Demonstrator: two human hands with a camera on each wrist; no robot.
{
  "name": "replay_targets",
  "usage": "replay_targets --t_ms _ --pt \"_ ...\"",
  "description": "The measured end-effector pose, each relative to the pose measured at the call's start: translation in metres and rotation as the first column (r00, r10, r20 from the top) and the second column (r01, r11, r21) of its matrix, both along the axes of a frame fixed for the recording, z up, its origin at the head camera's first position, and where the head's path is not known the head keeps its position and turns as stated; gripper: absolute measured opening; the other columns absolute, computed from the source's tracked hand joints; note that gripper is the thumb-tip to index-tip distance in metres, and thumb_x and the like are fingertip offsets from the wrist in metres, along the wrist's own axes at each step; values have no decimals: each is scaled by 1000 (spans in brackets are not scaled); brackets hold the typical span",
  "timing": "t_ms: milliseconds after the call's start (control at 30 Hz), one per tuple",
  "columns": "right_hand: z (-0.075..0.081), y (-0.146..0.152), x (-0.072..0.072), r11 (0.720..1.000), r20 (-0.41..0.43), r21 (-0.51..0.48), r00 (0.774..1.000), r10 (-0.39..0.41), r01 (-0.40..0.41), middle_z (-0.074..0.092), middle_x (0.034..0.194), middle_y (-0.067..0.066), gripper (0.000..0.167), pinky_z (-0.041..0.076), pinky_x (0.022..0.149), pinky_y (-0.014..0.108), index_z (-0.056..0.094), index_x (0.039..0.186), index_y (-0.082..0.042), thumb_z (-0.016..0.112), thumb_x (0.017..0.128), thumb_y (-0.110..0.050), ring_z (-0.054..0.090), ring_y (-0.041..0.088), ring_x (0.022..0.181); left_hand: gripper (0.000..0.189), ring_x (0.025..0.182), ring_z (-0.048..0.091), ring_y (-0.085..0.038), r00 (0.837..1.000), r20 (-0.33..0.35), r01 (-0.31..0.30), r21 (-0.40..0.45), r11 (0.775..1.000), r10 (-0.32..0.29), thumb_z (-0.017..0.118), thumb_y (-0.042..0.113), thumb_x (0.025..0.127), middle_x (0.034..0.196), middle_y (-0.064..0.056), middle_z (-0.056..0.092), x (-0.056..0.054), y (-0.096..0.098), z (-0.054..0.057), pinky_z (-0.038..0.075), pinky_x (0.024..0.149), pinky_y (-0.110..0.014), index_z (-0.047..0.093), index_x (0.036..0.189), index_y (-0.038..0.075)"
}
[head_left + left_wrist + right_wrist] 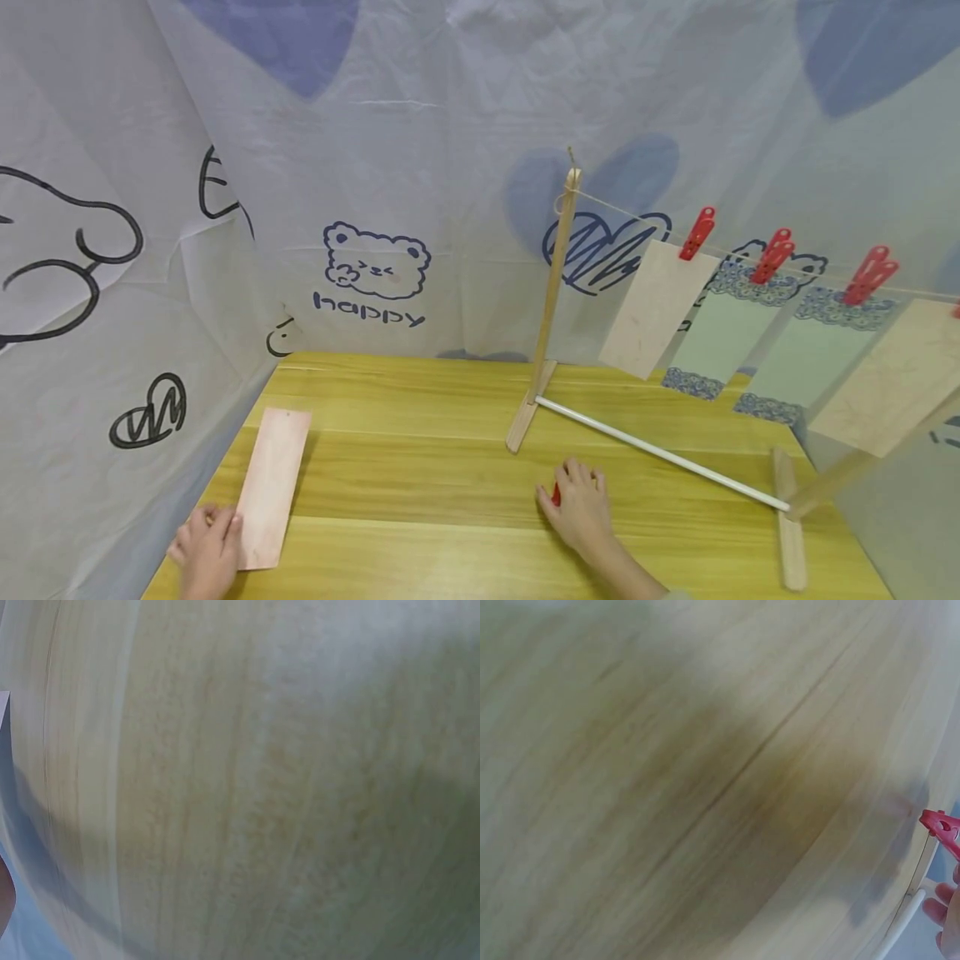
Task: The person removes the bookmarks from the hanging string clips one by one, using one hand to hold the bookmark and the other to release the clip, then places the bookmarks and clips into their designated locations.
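Card, pale pink and oblong, is pinched at its lower left edge by your left hand; the fingertips overlap only that edge. Most of its length runs up and right of your fingers, away from you over the wood-grain table, with a shadow along its right side. In the left wrist view only a corner of it shows at the frame's edge, beside a bit of a finger.

Your right hand is well apart from the card and grasps a red clip, which shows between thumb and fingers. The right wrist view catches that clip at the frame's edge, above the tabletop.

To the right of your right hand is the stand's nearer wooden foot. A white rod runs from it to the farther foot, where a wooden post rises. From this post a string stretches right, with four sheets hanging from it by red clips: two plain outer ones, two blue-patterned between. Behind everything you face a printed cloth with hearts and a bear above "happy".
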State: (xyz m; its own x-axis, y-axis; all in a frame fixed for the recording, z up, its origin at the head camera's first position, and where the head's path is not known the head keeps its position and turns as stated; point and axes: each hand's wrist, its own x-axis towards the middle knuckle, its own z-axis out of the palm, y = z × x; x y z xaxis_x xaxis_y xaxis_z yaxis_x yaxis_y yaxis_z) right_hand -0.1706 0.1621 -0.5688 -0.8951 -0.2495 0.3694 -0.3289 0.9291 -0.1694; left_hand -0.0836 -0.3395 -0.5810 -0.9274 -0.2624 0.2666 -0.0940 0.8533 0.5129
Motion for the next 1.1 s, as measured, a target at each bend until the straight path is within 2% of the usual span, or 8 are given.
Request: replay_targets --t_ms 67,233,333,467,600,700,833,1100 --pt "-1 -1 0 1000 5 -1 1000 -2 2 54 95 10 37 34 86 49 63 89 -4 62 82 -40 51 27 92 35 90 24 -47 999 52 -1 -18 1000 2 26 23 101 100 -24 28 1 -2 1 11 75 -61 50 92 -1" --pt "-1 -3 1 1000 33 10 999 -24 23 55 96 10 38 34 86 49 63 90 -4 62 82 -41 51 27 92 31 89 26 -45 991 127 -23 -70 997 32 28 22 101 100 -22 29 2 -5 3 13 75 -61 50 93 1" --pt "-2 -4 1 999 51 22 998 -40 39 54 97 10 37 34 87 49 62 88 -5 61 83 -42 51 28 92 32 88 27 -45 982 181 -41 -105 994 60 28 23 101 100 -22 30 1 -6 5 14 74 -61 49 94 1" --pt "-3 -5 0 998 70 23 996 -58 57 53 97 9 33 33 87 49 55 76 -10 59 83 -42 51 27 92 29 90 28 -45 971 222 -61 -122 991 87 30 22 100 101 -22 32 1 -7 7 15 76 -61 49 97 1" --pt "-5 -7 -1 996 96 42 992 -81 77 52 98 9 34 32 88 49 51 73 -12 56 85 -43 48 27 95 31 93 28 -46 949 291 -85 -140 987 123 29 24 100 105 -23 32 1 -8 8 15 79 -62 50 101 1" --pt "-8 -7 -1 993 112 66 988 -103 96 52 100 9 37 31 89 49 56 83 -7 54 87 -44 47 28 98 37 97 27 -47 925 348 -101 -157 982 151 26 29 100 108 -24 31 -1 -8 8 14 80 -62 50 104 1" --pt "-11 -8 -3 989 114 81 985 -130 122 52 102 11 44 30 90 50 59 94 -1 52 88 -44 45 29 101 39 98 26 -46 916 365 -110 -168 980 166 26 31 100 109 -23 30 -2 -8 6 14 82 -62 50 105 1" --pt "-16 -7 -5 985 108 78 981 -160 152 50 111 17 50 27 94 53 59 100 4 51 89 -44 40 32 112 42 98 26 -45 920 352 -108 -192 975 171 23 33 101 108 -21 30 0 -6 4 13 82 -61 49 104 1"
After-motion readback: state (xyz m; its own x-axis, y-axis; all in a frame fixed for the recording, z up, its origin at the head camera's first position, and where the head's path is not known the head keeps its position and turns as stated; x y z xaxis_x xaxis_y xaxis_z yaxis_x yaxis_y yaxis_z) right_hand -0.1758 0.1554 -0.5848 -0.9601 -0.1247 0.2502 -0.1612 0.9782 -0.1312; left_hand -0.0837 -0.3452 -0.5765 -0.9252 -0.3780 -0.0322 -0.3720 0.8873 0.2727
